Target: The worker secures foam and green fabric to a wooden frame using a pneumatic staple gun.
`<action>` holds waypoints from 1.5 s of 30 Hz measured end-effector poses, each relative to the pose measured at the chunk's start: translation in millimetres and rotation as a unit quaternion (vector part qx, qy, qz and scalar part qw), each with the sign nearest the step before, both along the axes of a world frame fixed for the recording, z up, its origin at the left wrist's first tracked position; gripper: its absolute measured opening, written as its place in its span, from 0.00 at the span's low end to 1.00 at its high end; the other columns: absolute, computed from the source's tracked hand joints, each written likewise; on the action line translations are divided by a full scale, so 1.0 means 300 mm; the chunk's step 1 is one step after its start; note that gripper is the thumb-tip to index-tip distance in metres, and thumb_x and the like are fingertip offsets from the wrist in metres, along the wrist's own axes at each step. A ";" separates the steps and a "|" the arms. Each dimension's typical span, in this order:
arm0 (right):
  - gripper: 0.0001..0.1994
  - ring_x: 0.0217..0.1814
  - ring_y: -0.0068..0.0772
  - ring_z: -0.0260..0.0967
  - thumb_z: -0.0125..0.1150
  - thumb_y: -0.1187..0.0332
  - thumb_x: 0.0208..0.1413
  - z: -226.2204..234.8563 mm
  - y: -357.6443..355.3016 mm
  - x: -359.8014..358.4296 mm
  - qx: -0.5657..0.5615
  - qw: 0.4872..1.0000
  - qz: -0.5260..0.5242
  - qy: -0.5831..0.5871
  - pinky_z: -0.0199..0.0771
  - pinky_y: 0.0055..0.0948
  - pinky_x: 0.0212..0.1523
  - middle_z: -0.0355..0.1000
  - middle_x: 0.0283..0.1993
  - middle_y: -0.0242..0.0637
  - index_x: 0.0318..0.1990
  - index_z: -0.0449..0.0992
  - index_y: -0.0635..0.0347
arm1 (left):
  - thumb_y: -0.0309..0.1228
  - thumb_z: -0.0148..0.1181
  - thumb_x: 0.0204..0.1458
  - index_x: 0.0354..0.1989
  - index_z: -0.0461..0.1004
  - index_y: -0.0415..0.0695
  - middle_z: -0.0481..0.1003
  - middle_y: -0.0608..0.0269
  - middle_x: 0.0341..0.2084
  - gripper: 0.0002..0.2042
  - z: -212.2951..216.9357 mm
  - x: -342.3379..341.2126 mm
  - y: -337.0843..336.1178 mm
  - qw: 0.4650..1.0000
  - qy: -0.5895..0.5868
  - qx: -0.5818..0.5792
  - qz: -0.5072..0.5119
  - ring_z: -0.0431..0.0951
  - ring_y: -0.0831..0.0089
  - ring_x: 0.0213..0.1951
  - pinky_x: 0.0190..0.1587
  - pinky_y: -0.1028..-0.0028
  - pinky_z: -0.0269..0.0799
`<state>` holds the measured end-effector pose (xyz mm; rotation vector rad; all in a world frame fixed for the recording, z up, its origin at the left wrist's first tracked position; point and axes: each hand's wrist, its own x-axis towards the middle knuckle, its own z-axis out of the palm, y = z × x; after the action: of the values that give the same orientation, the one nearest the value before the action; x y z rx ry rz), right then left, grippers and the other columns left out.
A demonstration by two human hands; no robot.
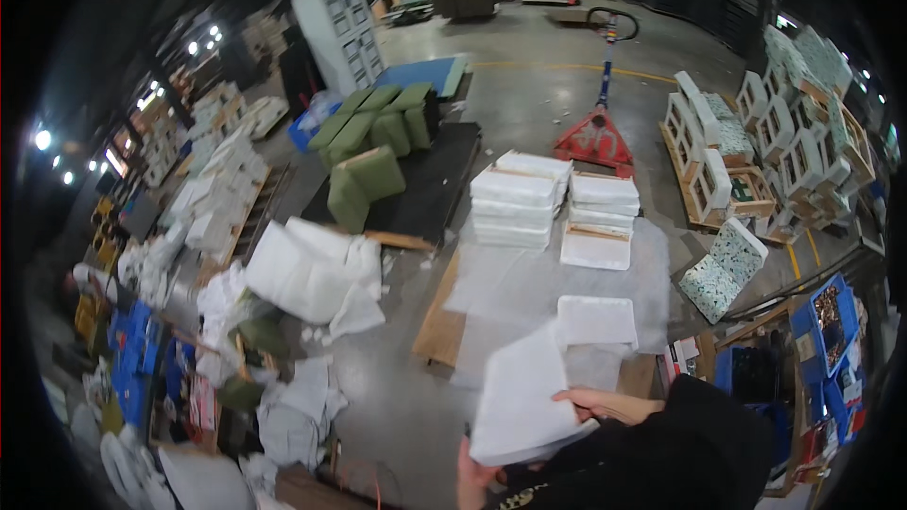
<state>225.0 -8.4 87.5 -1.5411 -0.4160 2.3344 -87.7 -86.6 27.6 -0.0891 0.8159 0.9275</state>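
Between my two hands is a white padded panel [521, 387], tilted up off the pallet. My right hand [588, 402] grips its right edge with the fingers curled on it. At its lower left corner my left hand [475, 468] is closed on the edge; part of that hand is cut off by my sleeve. Just beyond, a single white panel [597, 321] lies flat on a translucent plastic sheet [510, 288]. Further back on the sheet stand two stacks of similar white panels, a left stack [513, 203] and a right stack [602, 217].
A red pallet jack [595, 140] stands behind the stacks. Green upholstered pieces [373, 132] rest on a dark platform to the left, near a white padded bundle [312, 264]. Foam-covered frames [704, 146] are piled at right. Blue bins [827, 321] stand at near right.
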 end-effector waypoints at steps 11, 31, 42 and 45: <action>0.32 0.57 0.33 0.66 0.66 0.62 0.51 0.141 0.099 -0.617 0.232 0.896 0.378 -0.004 0.67 0.33 0.57 0.68 0.55 0.43 0.60 0.60 0.68 | 0.38 0.63 0.53 0.59 0.64 0.38 0.74 0.53 0.46 0.27 0.182 -0.344 -0.334 0.944 0.248 -0.060 0.207 0.75 0.60 0.47 0.50 0.61 0.72; 0.18 0.28 0.25 0.68 0.56 0.60 0.57 -0.540 0.073 -1.370 0.227 0.648 0.726 -0.049 0.67 0.29 0.27 0.72 0.34 0.31 0.55 0.70 0.52 | 0.36 0.64 0.42 0.58 0.61 0.48 0.74 0.46 0.48 0.31 0.466 -0.332 -0.874 0.545 0.662 -0.494 0.145 0.75 0.46 0.48 0.49 0.54 0.70; 0.16 0.27 0.28 0.71 0.52 0.58 0.59 -0.258 -0.040 -1.150 0.260 0.570 0.744 -0.232 0.70 0.33 0.21 0.74 0.30 0.35 0.48 0.76 0.55 | 0.37 0.65 0.45 0.62 0.57 0.50 0.69 0.50 0.50 0.34 0.024 -0.266 -1.372 0.624 0.641 -0.436 0.094 0.68 0.50 0.55 0.59 0.54 0.59; 0.17 0.37 0.35 0.76 0.57 0.60 0.55 -0.244 -0.128 -1.135 0.395 0.437 0.788 -0.181 0.74 0.34 0.37 0.77 0.37 0.45 0.49 0.76 0.59 | 0.37 0.65 0.46 0.63 0.56 0.51 0.65 0.49 0.55 0.35 -0.212 -0.240 -1.403 0.648 0.595 -0.463 0.109 0.61 0.51 0.61 0.63 0.49 0.52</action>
<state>-115.3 -46.9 14.3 -0.8836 -3.5784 1.3865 -159.7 -507.6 -35.8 -0.5145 2.5516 0.5990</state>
